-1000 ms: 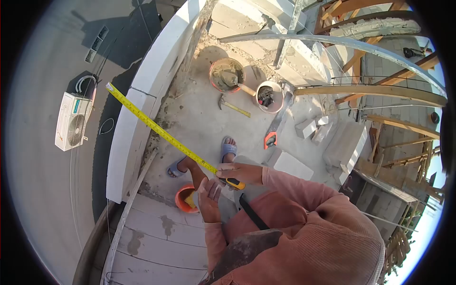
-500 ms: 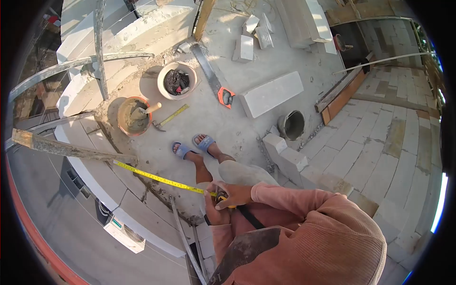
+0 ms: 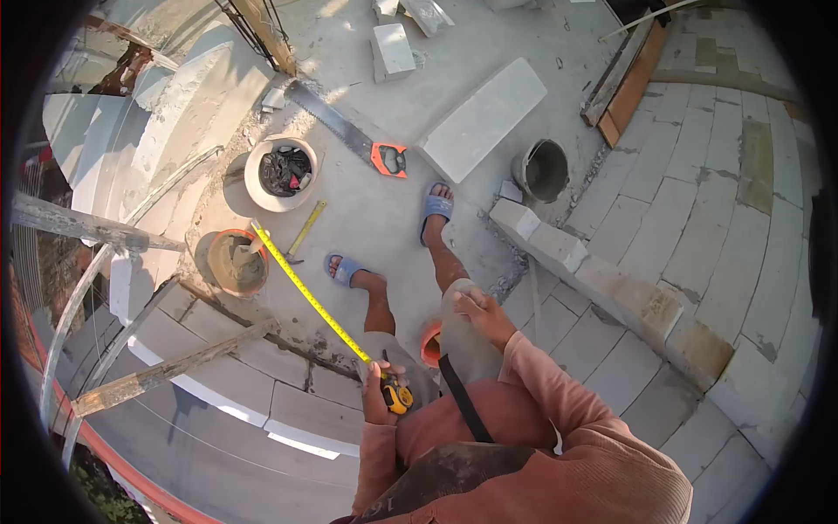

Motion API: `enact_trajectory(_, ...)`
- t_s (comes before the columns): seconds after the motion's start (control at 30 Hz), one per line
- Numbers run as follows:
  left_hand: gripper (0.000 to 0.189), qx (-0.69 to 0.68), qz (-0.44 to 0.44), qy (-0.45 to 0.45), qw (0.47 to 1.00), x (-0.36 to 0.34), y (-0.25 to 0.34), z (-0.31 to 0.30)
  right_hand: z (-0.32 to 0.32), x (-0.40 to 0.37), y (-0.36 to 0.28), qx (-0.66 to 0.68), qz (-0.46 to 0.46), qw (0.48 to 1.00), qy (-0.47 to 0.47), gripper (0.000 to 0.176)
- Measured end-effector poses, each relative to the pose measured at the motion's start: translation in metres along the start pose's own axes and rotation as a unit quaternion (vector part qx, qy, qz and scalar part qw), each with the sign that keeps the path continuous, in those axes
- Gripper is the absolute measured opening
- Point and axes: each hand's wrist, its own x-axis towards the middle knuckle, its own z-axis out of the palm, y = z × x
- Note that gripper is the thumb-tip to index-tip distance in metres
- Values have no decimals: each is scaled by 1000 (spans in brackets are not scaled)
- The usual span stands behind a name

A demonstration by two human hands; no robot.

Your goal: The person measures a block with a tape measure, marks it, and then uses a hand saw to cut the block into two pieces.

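Observation:
My left hand [image 3: 375, 396] grips a yellow and black tape measure [image 3: 399, 399] low in front of my body. Its yellow blade [image 3: 310, 301] sticks out up and to the left, the free end above the floor near an orange mortar bucket [image 3: 238, 264]. My right hand [image 3: 483, 316] hangs over my right thigh, apart from the tape. Its fingers are curled in, and nothing shows in them. Close to the blade lies a hammer [image 3: 307, 231] on the floor.
A hand saw [image 3: 340, 127] lies beside a long white block [image 3: 484, 118]. A pale bucket [image 3: 260, 185] holds dark plastic; a dark bucket [image 3: 545, 170] stands right. Low block walls [image 3: 602, 284] flank the floor. Slanted timber [image 3: 175, 367] juts in at left.
My right hand has left the tape measure and moved right. My feet have stepped apart, the right one forward. The blade now points more steeply upward, and the whole view has shifted.

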Motion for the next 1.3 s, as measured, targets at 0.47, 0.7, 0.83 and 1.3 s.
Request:
enact_trajectory(0.47, 31, -31, -91, 91, 991, 98, -81, 126, -173, 405, 49, 303, 117, 935, 143, 79)
enact_trajectory(0.7, 31, -62, -130, 161, 976, 109, -111, 162, -142, 530, 13, 482, 92, 836, 248, 77)
enact_trajectory(0.83, 29, -61, -136, 182, 972, 118, -101, 183, -144, 548, 21, 588, 57, 788, 173, 79)
enact_trajectory(1.3, 30, -36, -75, 185, 979, 151, -83, 226, -43, 586, -236, 669, 0, 735, -109, 71)
